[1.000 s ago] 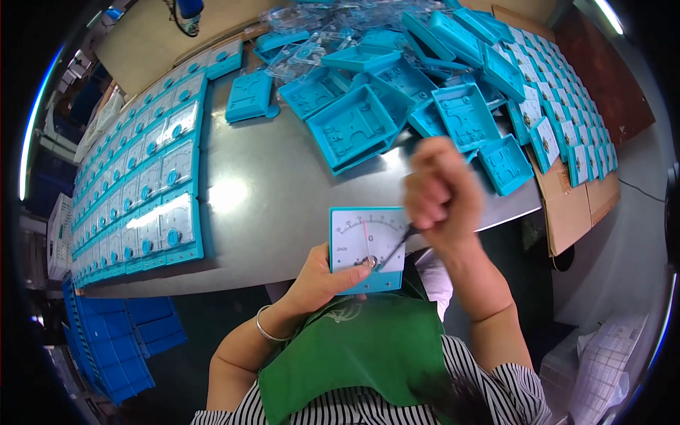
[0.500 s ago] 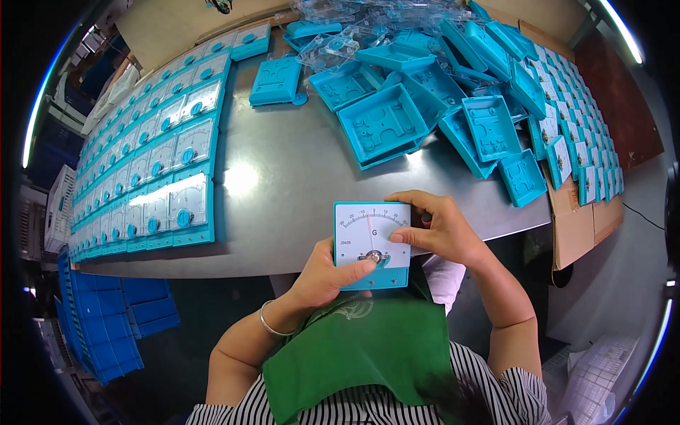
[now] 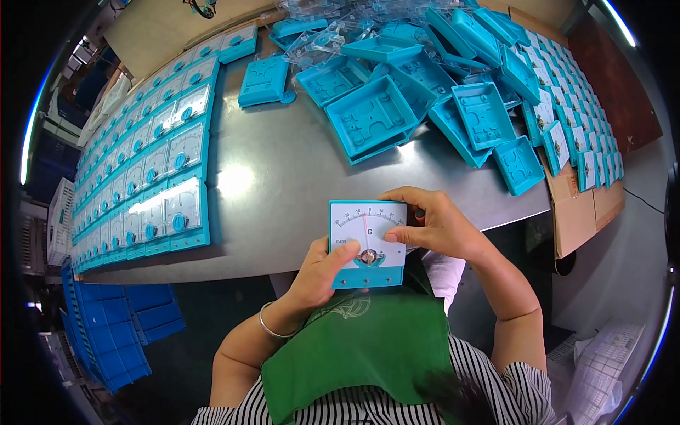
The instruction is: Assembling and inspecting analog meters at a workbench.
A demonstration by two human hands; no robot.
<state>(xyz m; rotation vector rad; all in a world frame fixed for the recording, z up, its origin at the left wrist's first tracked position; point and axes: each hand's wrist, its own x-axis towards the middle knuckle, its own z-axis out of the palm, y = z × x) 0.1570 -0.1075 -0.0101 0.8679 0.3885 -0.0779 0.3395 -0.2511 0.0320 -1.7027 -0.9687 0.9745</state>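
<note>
Between my two hands, a panel meter (image 3: 354,230) is held just off the near edge of the table, its white dial face turned up. It has a teal case, a thin red needle near the scale's middle and a bare metal movement below; no clear cover shows on it. My left hand (image 3: 320,271) grips the lower left side, with the thumb lying on the dial left of the movement. My right hand (image 3: 433,228) pinches the upper right side, its thumb on the face and its fingers behind. The fingers under the case are hidden.
Finished-looking covered meters (image 3: 159,152) stand in rows at the left of the metal table (image 3: 273,163). Empty teal cases (image 3: 372,117) are heaped at the back, before clear plastic covers (image 3: 312,48). Uncovered meters (image 3: 557,145) line cardboard at the right. Blue crates (image 3: 106,333) stand below left.
My left thumb has moved up and left, off the movement onto the dial, showing more of the metal part. The meter remains in both hands. The view has shifted slightly.
</note>
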